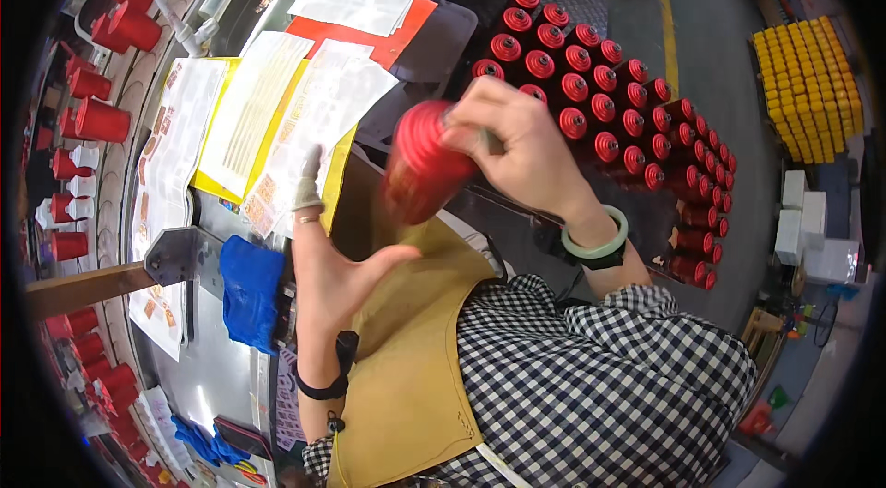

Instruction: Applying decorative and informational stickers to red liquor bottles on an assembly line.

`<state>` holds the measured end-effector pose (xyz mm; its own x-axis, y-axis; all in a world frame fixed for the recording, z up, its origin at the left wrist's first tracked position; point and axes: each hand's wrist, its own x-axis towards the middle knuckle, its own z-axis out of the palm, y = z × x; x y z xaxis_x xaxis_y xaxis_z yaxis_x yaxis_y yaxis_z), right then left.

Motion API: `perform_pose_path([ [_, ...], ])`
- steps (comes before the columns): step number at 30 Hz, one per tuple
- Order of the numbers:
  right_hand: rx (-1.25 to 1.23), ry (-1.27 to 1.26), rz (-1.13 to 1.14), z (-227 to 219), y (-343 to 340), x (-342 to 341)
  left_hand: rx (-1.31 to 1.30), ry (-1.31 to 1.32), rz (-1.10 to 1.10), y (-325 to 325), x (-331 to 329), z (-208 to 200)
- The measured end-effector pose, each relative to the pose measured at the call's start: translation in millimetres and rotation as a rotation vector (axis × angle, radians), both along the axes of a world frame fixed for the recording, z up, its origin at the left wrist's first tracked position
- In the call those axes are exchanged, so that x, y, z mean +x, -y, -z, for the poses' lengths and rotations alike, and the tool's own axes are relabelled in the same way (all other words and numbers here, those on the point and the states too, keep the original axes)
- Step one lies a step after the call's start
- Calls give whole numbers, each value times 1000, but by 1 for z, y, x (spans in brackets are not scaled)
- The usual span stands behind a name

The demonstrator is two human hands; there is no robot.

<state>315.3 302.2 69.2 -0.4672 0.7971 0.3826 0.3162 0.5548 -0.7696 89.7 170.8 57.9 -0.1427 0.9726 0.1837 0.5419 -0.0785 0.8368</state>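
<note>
My right hand point(512, 142) grips a shiny red bottle-shaped vessel point(423, 169) by its narrow top end. The vessel is tilted and smeared by motion, with stepped rings round its shoulder. A pale green bangle and a dark band circle that wrist. Left of the vessel, my left hand point(328, 266) is apart from it, thumb stretched out and fingers extended. Light covers sit on some of its fingertips, and a ring is on one finger. Beside this hand lie sheets of printed stickers point(346, 86) and a folded blue cloth point(251, 292).
Many similar red vessels point(604, 109) stand in rows at the right. A conveyor point(120, 303) carrying red pieces runs along the left. A metal bracket on a bar point(171, 255) juts over the bench. Yellow stacked items point(808, 86) and white boxes point(803, 220) stand far right.
</note>
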Motion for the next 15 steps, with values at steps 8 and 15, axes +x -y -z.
perform_pose_path([
  [8,125,399,294,131,-21,36,-6,67,-288,39,-37,21],
  [15,17,617,296,253,-32,27,37,31,-418,70,-50,24],
])
